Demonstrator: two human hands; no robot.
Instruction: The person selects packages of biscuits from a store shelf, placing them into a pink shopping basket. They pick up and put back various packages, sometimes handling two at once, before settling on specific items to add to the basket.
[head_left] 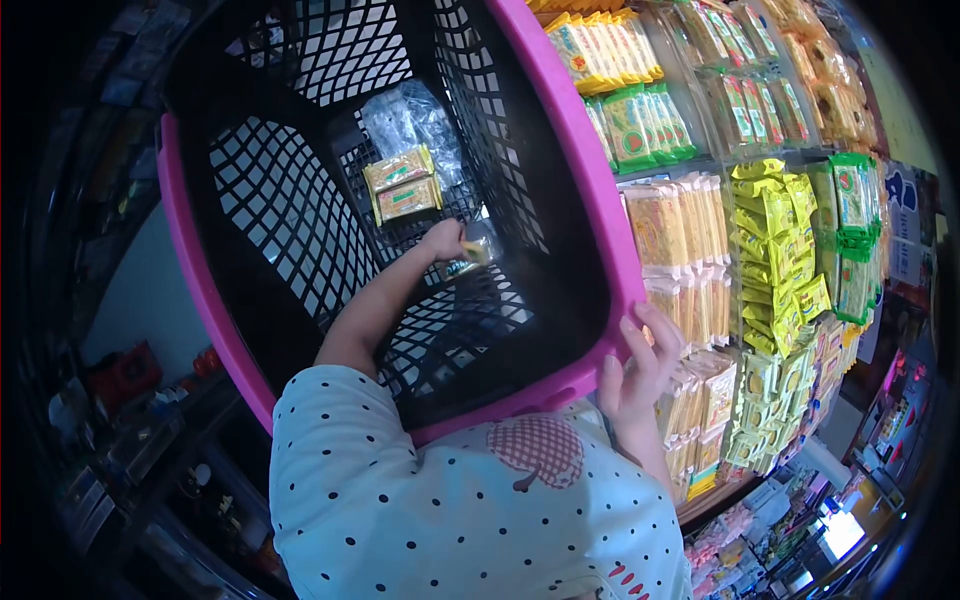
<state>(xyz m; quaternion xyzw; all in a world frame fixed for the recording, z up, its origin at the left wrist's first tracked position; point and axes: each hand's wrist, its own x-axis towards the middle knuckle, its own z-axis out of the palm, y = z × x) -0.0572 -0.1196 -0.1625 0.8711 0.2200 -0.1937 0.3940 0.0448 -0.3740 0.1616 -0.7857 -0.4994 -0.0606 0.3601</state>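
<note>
My left hand (443, 241) reaches deep into a black basket with a pink rim (598, 215). Its fingers are closed on a small snack packet (476, 256), partly hidden and smeared by motion. Just above that hand, two yellow-edged snack packets (408, 199) lie side by side on the lattice floor. Beyond them is a crumpled clear plastic bag (410, 120). At the basket's near right corner, my right hand (643, 368) grips the pink rim, thumb on the near side and fingers over the edge.
To the right, a shelf holds rows of packaged snacks: pink-wrapped packets (680, 235), yellow-green packets (775, 250) and green packets (640, 125). Dark shelving (150, 440) stands at the left. A bright screen (842, 532) shows at the lower right.
</note>
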